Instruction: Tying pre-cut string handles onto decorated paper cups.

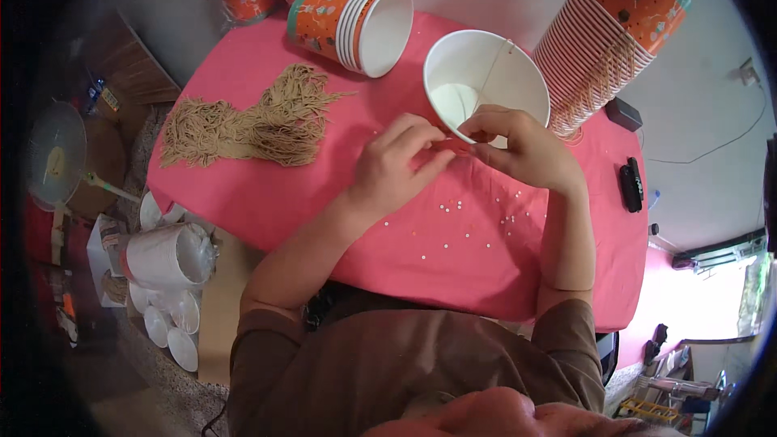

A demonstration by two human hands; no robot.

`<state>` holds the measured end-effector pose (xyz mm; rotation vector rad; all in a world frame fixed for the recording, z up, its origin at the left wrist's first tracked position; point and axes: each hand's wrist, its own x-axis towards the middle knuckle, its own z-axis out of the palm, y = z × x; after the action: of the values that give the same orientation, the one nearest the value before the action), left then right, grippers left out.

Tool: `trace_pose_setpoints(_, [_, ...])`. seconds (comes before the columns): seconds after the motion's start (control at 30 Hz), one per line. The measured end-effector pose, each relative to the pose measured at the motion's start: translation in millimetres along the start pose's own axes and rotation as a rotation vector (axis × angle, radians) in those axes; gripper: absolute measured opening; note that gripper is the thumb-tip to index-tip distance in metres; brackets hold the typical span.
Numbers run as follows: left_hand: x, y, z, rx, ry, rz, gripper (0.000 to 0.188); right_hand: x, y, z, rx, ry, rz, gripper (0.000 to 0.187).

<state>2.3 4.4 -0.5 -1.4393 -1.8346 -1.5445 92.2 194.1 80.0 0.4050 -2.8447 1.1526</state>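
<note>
One bucket (447, 65), mouth up, just beyond right hand (522, 146), the nearer, and ahead-right of left hand (390, 166). Right fingers bend over its near rim; pinching rim or string (490, 69), I can't tell from here. Left's grip unclear too. String runs from far rim across the mouth toward right fingers.

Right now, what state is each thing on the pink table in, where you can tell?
Near bucket: open, thin string across its mouth
Tall bucket stack: nested, upside down, draped with cords
Shorter bucket stack: nested, lying sideways
Cord bundle: loose, ends spread
White dots: scattered
Tablecloth: spread, lightly wrinkled
Black box: open or shut, too small to tell
</note>
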Motion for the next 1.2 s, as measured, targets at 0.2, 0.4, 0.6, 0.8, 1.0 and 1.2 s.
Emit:
trace_pose_setpoints(0.2, [7,-4,18,0.049,0.077,0.002,0.014,4,-8,2,-0.091,0.078,0.017,0.017])
trace_pose_setpoints(0.4, [10,-10,4,-0.053,0.136,-0.157,0.010,9,-4,-4,-0.102,0.140,0.053,0.024])
trace_pose_setpoints(0.6, [15,-18,-21,-0.945,0.162,-0.627,0.009,16,-5,-24,-0.095,-0.031,0.130,0.020])
trace_pose_setpoints(0.8, [29,-9,-22,-1.333,0.052,-0.822,0.011,20,7,-17,0.108,-0.023,0.086,0.023])
trace_pose_setpoints(1.0, [34,-11,-21,-1.327,-0.123,-0.742,0.015,22,4,-26,0.209,-0.170,0.127,0.025])
trace_pose_setpoints(1.2, [32,-20,-23,-1.343,-0.091,-0.756,0.019,26,4,-39,0.165,-0.400,0.114,0.019])
